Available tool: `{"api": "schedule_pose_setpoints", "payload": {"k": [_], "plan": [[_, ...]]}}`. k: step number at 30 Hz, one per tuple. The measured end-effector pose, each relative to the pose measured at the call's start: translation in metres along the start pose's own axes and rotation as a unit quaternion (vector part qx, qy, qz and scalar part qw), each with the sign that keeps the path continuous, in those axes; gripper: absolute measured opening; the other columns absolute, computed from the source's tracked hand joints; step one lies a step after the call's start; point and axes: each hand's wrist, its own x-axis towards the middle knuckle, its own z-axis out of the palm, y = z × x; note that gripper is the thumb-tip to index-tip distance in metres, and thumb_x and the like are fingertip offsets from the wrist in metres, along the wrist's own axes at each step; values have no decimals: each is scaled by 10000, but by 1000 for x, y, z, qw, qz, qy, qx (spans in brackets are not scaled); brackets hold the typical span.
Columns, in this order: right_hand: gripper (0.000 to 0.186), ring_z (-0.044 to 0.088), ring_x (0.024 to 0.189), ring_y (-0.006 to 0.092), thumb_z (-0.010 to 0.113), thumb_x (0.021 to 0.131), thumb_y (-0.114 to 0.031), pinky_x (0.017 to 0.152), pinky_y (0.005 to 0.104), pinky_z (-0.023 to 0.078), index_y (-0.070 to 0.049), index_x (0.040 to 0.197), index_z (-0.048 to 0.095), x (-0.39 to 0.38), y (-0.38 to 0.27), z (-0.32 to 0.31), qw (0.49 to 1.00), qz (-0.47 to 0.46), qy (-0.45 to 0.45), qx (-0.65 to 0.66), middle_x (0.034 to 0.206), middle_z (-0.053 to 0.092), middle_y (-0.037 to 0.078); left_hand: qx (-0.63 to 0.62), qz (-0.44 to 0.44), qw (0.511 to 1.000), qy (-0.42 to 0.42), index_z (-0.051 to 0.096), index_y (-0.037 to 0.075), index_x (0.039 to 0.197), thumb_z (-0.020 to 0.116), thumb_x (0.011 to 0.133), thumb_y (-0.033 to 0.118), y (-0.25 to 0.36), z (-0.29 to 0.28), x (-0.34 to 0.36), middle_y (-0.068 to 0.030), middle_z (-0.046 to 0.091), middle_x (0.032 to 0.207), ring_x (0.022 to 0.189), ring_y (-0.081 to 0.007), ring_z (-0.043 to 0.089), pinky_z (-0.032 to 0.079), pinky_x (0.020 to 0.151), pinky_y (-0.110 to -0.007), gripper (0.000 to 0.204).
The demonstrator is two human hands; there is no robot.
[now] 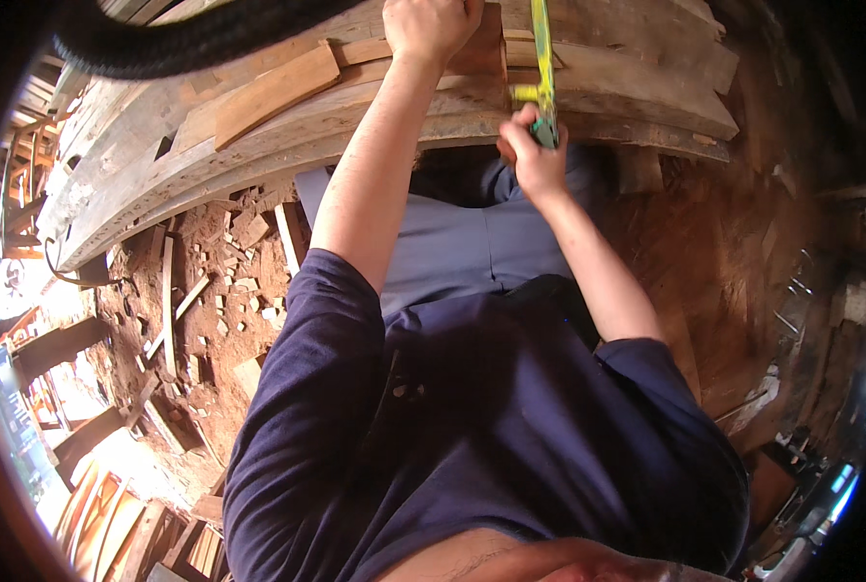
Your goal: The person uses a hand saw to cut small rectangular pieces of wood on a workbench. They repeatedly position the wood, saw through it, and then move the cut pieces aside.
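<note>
My left hand (431, 24) reaches to the top edge of the view, fingers curled beside an upright brown wooden piece (489, 60); what it grips, if anything, is hidden. My right hand (535, 155) is closed round a green tape measure (545, 132), just in front of a stack of weathered planks (637, 92). The yellow tape blade (541, 39) runs up from the case out of the top of the view. A short yellow piece (525, 92) shows beside the blade.
A loose board (277, 92) lies on the planks. A black hose or strap (190, 44) crosses the upper left. My legs (452, 242) are under the plank edge. Scattered offcuts (239, 281) and sticks litter the dirt at left, with more timber (103, 504) at lower left.
</note>
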Motion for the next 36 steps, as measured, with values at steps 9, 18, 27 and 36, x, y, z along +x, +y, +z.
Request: {"api": "schedule_pose_setpoints", "payload": {"k": [9,18,27,36], "plan": [[247,463,536,60,702,900,-27,494,273,356,-86,727,536,-27,-24,-35,997,5,-74,-15,600,503,-30,-12,-11,1000,-11,636,138,501,595,923,307,3,-7,-1,-137,629,508,445,-317,631,531,516,-454,457],[221,425,495,70,689,892,3,485,265,338,-101,762,544,14,-35,-3,998,-9,-57,23,618,484,-36,-45,-8,999,4,652,139,527,600,913,310,2,-11,-5,-133,637,521,460,-310,644,537,509,-454,426],[191,475,496,68,703,906,-19,467,254,362,-75,769,582,-20,-35,-29,997,33,-59,37,611,535,-15,-10,-20,1000,-13,665,133,535,589,916,337,2,-7,-4,-143,631,513,461,-324,645,546,529,-465,439],[269,476,501,79,663,892,42,478,266,375,-86,721,500,-37,-35,-8,997,4,-42,-66,616,509,-14,-75,-3,997,29,648,145,529,604,908,314,3,-11,-4,-133,627,511,464,-320,647,539,530,-470,418]]}}
